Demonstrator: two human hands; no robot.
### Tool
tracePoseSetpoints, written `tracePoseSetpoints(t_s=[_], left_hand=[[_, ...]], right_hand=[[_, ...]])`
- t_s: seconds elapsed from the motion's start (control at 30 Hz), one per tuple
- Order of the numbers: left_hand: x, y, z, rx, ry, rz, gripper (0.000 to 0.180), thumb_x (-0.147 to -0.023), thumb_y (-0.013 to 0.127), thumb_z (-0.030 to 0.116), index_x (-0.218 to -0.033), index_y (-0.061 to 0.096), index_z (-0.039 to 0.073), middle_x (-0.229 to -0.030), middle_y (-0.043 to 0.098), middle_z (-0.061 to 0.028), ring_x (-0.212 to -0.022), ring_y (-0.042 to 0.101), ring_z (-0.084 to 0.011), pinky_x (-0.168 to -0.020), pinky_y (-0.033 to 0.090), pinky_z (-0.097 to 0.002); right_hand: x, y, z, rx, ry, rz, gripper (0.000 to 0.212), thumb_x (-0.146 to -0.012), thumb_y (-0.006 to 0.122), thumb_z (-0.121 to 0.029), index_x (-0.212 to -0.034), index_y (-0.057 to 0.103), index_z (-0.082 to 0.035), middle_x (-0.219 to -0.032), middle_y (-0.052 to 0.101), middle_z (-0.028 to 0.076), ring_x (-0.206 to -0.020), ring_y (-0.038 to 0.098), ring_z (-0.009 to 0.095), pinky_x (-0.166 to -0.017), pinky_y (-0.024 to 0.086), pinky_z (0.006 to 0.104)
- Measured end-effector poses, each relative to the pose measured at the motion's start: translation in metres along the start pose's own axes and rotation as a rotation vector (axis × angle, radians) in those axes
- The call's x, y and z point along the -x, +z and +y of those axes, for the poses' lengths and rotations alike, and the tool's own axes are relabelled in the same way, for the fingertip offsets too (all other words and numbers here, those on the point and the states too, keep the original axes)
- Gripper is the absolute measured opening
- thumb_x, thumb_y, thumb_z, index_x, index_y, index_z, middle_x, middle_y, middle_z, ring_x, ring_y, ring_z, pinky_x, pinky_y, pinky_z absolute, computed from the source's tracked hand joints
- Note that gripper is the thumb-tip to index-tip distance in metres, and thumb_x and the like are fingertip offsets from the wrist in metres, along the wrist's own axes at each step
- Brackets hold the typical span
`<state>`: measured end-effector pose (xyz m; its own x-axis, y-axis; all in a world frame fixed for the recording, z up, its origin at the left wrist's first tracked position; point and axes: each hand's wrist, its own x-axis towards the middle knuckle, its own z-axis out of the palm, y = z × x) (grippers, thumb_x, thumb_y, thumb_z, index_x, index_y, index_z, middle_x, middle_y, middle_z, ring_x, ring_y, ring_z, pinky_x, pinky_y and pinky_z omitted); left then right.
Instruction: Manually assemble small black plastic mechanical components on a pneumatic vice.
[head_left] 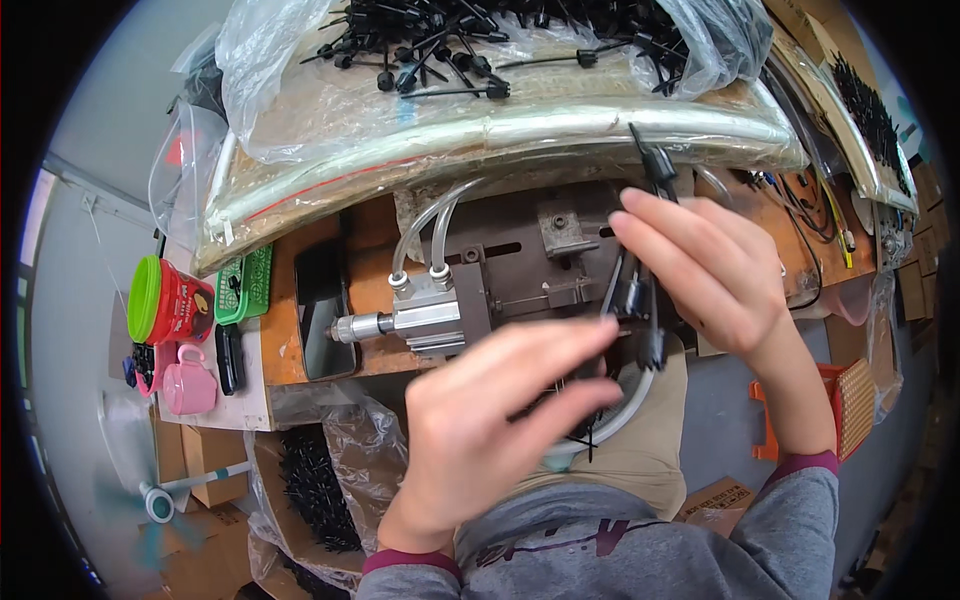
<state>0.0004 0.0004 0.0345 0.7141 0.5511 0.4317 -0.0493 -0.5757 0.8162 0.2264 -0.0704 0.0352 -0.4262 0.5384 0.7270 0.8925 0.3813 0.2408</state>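
1. While the right hand [710, 265] grips several black rods [634, 298] above the near edge of the surface [372, 250], the left hand [500, 405] hovers just beside them, thumb and fingers parted; blur hides whether it holds any
2. One metal machine [428, 318] with clear tubes [440, 235] sits on the surface, largely left of the rods
3. More rods lie heaped toward the far edge of the tray [560, 127]

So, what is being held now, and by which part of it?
The right hand holds black rod-like parts, seemingly around mid-length; the exact spot is hidden. The left hand is blurred; I cannot tell its hold.
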Motion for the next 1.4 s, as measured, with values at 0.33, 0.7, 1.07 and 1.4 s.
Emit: tracePoseSetpoints(t_s=[0.33,0.7,1.07,1.4], left_hand=[[0.044,0.049,-0.043,-0.544,0.166,-0.088,0.031,-0.072,0.083,0.005,-0.101,0.074,0.000,-0.129,0.068,-0.0174,-0.076,0.072,-0.0185,-0.067,0.057,-0.0291],[0.021,0.045,-0.041,-0.572,0.154,-0.090,0.032,-0.071,0.084,0.010,-0.100,0.074,0.002,-0.117,0.073,-0.0127,-0.072,0.071,-0.0197,-0.064,0.056,-0.0287],[0.031,0.036,-0.026,-0.235,0.141,-0.022,0.033,-0.071,0.083,-0.003,-0.102,0.073,0.000,-0.103,0.072,-0.0123,-0.086,0.071,-0.0255,-0.071,0.058,-0.0323],[0.029,0.052,-0.031,-0.754,0.150,-0.155,0.020,-0.078,0.075,0.007,-0.097,0.071,0.002,-0.125,0.069,-0.0142,-0.066,0.065,-0.0174,-0.061,0.052,-0.0293]], right_hand=[[0.041,-0.005,-0.024,0.054,0.154,-0.006,0.033,-0.069,0.071,-0.004,-0.099,0.070,0.007,-0.101,0.071,0.021,-0.067,0.064,0.026,-0.056,0.053,0.0320],[0.040,-0.013,-0.039,0.047,0.153,-0.094,0.026,-0.071,0.070,-0.008,-0.092,0.070,0.006,-0.098,0.071,0.020,-0.070,0.066,0.024,-0.062,0.057,0.0319],[0.036,-0.006,-0.052,0.007,0.161,-0.071,0.028,-0.073,0.068,-0.005,-0.097,0.073,0.008,-0.098,0.072,0.020,-0.072,0.067,0.024,-0.071,0.061,0.0338],[0.055,-0.002,-0.047,0.039,0.208,0.017,0.038,-0.069,0.068,-0.001,-0.106,0.070,0.010,-0.103,0.070,0.022,-0.074,0.065,0.026,-0.063,0.055,0.0318]])
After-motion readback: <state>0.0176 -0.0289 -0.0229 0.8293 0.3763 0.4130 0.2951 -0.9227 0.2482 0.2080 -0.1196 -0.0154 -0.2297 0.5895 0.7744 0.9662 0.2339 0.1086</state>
